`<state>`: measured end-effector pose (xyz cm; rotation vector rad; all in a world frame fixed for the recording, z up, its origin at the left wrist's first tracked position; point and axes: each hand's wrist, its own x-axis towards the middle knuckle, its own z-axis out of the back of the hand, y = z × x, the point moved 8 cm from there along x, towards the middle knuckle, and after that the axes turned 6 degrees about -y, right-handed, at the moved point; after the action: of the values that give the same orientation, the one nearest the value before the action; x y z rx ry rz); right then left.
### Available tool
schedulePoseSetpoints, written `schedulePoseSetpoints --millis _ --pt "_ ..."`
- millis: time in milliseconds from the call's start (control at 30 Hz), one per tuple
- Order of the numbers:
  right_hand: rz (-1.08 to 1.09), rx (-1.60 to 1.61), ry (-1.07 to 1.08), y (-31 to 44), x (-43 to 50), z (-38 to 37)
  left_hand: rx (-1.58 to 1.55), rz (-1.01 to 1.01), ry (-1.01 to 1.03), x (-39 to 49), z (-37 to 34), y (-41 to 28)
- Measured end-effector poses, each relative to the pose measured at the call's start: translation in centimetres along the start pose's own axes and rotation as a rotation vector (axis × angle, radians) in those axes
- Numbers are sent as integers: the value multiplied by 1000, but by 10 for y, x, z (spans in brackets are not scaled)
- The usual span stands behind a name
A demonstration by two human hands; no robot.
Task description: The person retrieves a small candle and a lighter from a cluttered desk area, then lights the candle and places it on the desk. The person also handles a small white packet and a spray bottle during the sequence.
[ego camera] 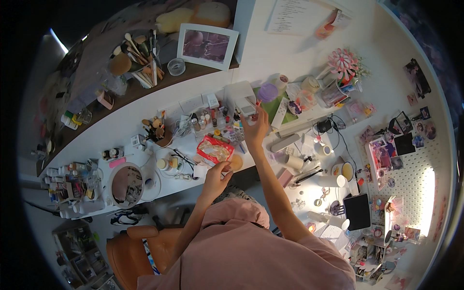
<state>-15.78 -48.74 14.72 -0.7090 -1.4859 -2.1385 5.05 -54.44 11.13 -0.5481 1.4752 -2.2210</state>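
Observation:
My left hand is at the front edge of the white desk, fingers bent together by the lower corner of a red packet with a pale printed front. Whether they pinch something is too small to tell. Just right of those fingertips lies a round, peach-coloured flat thing. Farther back, my right hand reaches over small cosmetic bottles, thumb and fingers apart. Its fingertips are beside a white box; small items show between them, and I cannot tell if any is held.
Makeup brushes stand in a holder, left of a round mirror's right side. The round mirror stands at left. A raised shelf carries more brushes and a white frame. Rightward are a purple round container, cables and a black tablet-like panel.

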Motion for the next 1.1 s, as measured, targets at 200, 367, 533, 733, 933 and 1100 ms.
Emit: schedulePoseSetpoints --millis 200,367,533,733,933,1100 --pt "19 101 -35 3 -3 1 2 75 -2 -1 -3 12" --pt "84 115 -94 15 4 16 28 73 -14 1 1 14" --pt "92 100 -121 32 6 44 -5 44 -14 4 0 8" --pt "219 85 -68 80 12 114 -500 205 6 16 -13 21" --pt "-72 839 247 91 25 173 -1542 648 695 17 -45 -41" --pt "-398 1088 466 70 -13 170 -1429 834 1113 -37 -51 -114"
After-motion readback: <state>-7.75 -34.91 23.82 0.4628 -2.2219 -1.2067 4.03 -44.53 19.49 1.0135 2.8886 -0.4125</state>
